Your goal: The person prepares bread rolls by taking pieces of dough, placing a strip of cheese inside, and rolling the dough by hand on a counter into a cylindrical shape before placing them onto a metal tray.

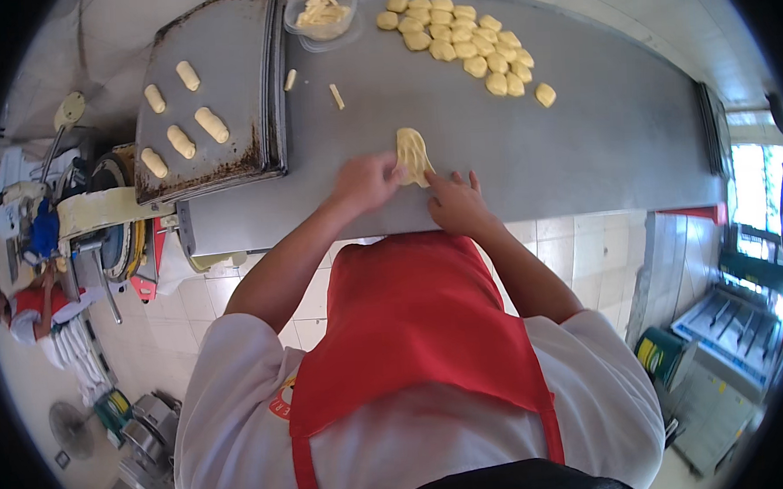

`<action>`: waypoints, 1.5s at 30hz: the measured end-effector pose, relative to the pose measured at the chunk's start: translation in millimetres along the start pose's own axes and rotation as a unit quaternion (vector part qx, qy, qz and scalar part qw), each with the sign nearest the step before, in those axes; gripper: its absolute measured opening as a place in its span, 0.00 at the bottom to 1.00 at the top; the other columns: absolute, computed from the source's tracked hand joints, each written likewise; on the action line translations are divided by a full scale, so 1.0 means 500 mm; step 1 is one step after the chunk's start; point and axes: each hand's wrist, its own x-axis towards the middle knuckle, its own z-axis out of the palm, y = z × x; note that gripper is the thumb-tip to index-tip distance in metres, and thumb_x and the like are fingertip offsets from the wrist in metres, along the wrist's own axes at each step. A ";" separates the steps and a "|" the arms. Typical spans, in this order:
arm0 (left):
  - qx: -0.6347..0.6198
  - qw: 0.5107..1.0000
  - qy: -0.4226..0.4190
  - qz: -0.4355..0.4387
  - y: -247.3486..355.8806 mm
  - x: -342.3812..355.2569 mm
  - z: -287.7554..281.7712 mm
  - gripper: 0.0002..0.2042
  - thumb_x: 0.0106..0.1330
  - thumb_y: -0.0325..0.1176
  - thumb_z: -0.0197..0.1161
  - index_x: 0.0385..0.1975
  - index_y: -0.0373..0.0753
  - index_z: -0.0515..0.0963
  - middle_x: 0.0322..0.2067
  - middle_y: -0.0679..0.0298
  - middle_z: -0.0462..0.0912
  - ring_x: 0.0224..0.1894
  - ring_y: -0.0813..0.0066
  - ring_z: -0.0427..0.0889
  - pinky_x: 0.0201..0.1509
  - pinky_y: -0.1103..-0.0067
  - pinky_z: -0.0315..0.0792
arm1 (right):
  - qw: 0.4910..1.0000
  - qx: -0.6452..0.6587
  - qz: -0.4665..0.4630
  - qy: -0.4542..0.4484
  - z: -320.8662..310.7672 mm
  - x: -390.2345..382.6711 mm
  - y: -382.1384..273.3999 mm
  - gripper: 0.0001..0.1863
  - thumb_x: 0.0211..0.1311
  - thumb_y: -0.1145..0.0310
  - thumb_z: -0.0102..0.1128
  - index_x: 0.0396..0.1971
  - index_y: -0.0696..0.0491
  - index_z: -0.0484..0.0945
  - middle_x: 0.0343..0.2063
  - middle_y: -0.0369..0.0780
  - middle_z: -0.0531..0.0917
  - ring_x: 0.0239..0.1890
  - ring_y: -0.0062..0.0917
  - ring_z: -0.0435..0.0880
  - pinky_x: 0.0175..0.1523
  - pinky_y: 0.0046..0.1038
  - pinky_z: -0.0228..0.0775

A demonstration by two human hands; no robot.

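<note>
One flattened dough piece (413, 153) on the counter (580, 158), touched at left by the left hand (367, 182) with unclear grip, at lower right by the spread-fingered right hand (460, 204).

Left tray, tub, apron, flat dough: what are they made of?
Tray: metal, probably steel; dull grey, brown rust-like patches at its edges.
Tub: likely clear plastic; see-through walls.
Apron: apparently fabric, maybe coated; smooth red, soft folds.
Dough: soft-looking, pale yellow; wrinkled surface.
</note>
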 end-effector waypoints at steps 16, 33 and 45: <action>-0.093 0.958 0.267 0.042 -0.006 0.116 0.054 0.22 0.69 0.34 0.74 0.62 0.41 0.80 0.49 0.55 0.90 0.52 0.57 0.90 0.55 0.67 0.83 | 0.934 0.204 -0.218 0.195 -0.079 0.169 0.139 0.19 0.69 0.68 0.65 0.58 0.52 0.85 0.63 0.43 0.83 0.64 0.45 0.81 0.70 0.48 0.70; 0.141 0.937 0.285 0.141 -0.071 0.085 0.108 0.23 0.70 0.45 0.70 0.64 0.51 0.83 0.63 0.66 0.85 0.75 0.63 0.74 0.84 0.38 0.33 | 0.950 0.009 -0.199 0.241 0.042 0.192 0.090 0.19 0.66 0.56 0.72 0.56 0.38 0.89 0.67 0.30 0.81 0.77 0.33 0.70 0.82 0.57 0.49; 0.145 0.960 0.150 0.187 -0.085 0.077 0.094 0.22 0.72 0.52 0.67 0.62 0.53 0.85 0.70 0.71 0.80 0.80 0.63 0.67 0.80 0.29 0.26 | 0.960 -0.015 -0.176 0.216 0.047 0.141 0.096 0.21 0.63 0.51 0.75 0.56 0.33 0.89 0.74 0.26 0.75 0.80 0.35 0.66 0.82 0.60 0.48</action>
